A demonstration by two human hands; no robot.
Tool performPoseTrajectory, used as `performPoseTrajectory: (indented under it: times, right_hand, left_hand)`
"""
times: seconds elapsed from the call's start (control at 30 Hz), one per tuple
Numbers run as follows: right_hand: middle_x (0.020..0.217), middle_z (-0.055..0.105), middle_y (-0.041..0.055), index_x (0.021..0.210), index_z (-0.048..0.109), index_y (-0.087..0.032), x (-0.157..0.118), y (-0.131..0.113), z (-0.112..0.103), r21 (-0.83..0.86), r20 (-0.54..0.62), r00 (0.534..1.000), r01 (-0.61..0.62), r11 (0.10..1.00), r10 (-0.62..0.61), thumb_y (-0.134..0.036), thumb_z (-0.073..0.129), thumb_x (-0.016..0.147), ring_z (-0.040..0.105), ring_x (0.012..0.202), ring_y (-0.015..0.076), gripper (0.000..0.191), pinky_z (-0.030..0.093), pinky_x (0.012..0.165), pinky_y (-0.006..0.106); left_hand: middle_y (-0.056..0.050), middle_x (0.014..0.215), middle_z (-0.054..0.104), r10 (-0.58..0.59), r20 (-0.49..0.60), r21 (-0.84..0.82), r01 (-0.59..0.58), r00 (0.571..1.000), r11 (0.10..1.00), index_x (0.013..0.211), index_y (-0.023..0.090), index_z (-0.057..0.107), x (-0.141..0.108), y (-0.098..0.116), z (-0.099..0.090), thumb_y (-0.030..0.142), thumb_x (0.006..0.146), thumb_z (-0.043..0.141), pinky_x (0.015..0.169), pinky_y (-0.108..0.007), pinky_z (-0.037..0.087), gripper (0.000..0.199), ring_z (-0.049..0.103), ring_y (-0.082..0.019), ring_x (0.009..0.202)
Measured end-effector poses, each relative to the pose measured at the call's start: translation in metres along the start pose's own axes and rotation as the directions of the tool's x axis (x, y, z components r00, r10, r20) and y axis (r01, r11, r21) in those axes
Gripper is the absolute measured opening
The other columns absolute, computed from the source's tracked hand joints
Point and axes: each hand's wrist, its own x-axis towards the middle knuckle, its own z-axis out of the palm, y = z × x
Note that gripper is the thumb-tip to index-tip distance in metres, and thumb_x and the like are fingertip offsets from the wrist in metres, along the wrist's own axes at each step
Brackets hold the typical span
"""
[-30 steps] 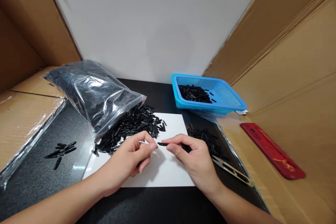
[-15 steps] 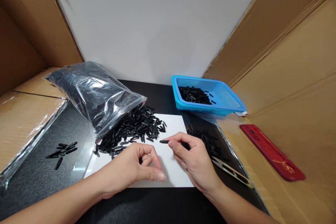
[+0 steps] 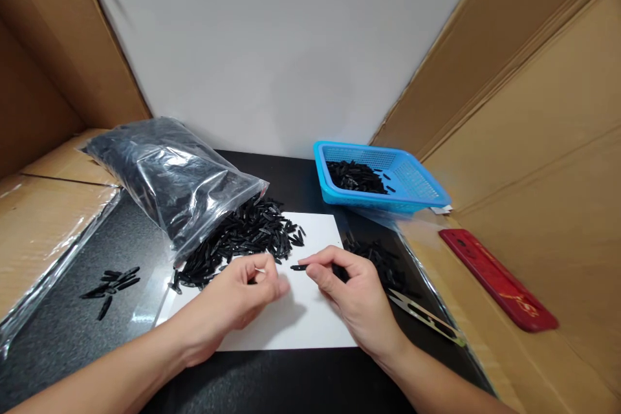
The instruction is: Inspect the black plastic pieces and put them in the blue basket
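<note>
From the head camera, taking the white sheet (image 3: 310, 330) as the middle of the clock with twelve pointing away from the person, the right hand (image 3: 310, 268) sits over the sheet's three o'clock side. Its thumb and forefinger pinch one black strip (image 3: 297, 267), whose free end points toward nine, above the sheet. Something dark also shows by the curled fingers; whether it is held there cannot be told. The left hand (image 3: 279, 281) is just beside the strip's free end, apart from it, its thumb and forefinger bent close together; blur hides whether anything is between them.

A heap of strips (image 3: 247, 233) lies at eleven, partly on the sheet, with a clear bag (image 3: 169, 162) full of dark contents behind it at ten. A small cluster (image 3: 114, 281) is at nine. At one stands a blue basket (image 3: 412, 184) with strips in its near-left part. Another pile (image 3: 378, 259) lies at two, next to the metal snips (image 3: 424, 317) at three; a red case (image 3: 499, 281) is farther out.

Judging by this layout, some strips have been sorted apart, but a large share seems left in the heap and bag.
</note>
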Motion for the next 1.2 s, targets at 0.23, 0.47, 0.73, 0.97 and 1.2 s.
performPoseTrajectory:
  times: [0.23, 0.47, 0.73, 0.97, 1.2]
  right_hand:
    - [0.058, 0.048, -0.0041, 0.079, 0.061, -0.02, 0.039, -0.016, -0.03, -0.213, -0.116, 0.979, 0.142, 0.967, -0.17, -0.038, 0.058, 0.089, 0.044, 0.052, 0.0128, 0.021, 0.038, 0.051, 0.025]
    - [0.071, 0.068, 0.0038, 0.07, 0.066, -0.019, 0.147, -0.018, -0.106, -0.738, -0.124, 0.892, 0.21, 0.641, -0.435, -0.019, 0.063, 0.078, 0.061, 0.07, 0.0199, 0.009, 0.046, 0.07, 0.031]
    - [0.091, 0.074, 0.0082, 0.087, 0.071, -0.02, 0.098, -0.016, -0.067, -0.705, -0.083, 0.871, 0.292, 0.647, -0.484, -0.023, 0.056, 0.089, 0.067, 0.085, 0.0251, 0.016, 0.049, 0.079, 0.038]
    - [0.089, 0.07, 0.0088, 0.102, 0.071, -0.02, -0.001, -0.02, 0.03, -0.445, 0.403, 0.816, 0.571, 0.69, -0.415, -0.028, 0.067, 0.088, 0.065, 0.081, 0.0226, 0.017, 0.05, 0.074, 0.035]
    - [0.072, 0.068, 0.0017, 0.078, 0.071, -0.019, 0.01, -0.013, 0.015, -0.331, 0.265, 0.935, 0.319, 0.888, -0.237, -0.016, 0.062, 0.087, 0.063, 0.067, 0.0165, 0.013, 0.048, 0.064, 0.027]
  left_hand:
    - [0.011, 0.041, 0.027, -0.062, 0.13, 0.026, 0.06, 0.99, 0.998, 0.09, 0.014, 0.069, -0.001, -0.003, -0.003, 0.05, 0.091, 0.054, 0.04, -0.023, 0.006, 0.039, 0.012, -0.006, 0.04]
    - [0.009, 0.046, 0.038, -0.037, 0.021, -0.335, 0.042, 0.999, 0.941, 0.113, 0.01, 0.065, 0.003, 0.007, -0.009, 0.052, 0.094, 0.047, 0.038, -0.02, 0.008, 0.049, 0.011, -0.004, 0.038]
    - [-0.005, 0.053, 0.062, 0.058, 0.102, -0.383, -0.014, 0.993, 0.924, 0.114, 0.007, 0.064, 0.003, 0.001, -0.01, 0.068, 0.092, 0.028, 0.037, -0.021, 0.009, 0.074, 0.023, -0.004, 0.033]
    - [0.003, 0.05, 0.053, -0.056, -0.018, -0.319, 0.047, 0.998, 0.947, 0.088, 0.015, 0.063, 0.0, -0.004, 0.005, 0.077, 0.08, 0.042, 0.039, -0.019, 0.005, 0.066, 0.027, -0.003, 0.033]
    - [0.004, 0.038, 0.044, 0.061, 0.043, -0.161, -0.053, 0.997, 0.985, 0.061, 0.013, 0.063, -0.005, 0.001, 0.011, 0.062, 0.086, 0.051, 0.042, -0.024, 0.011, 0.057, 0.019, -0.005, 0.035]
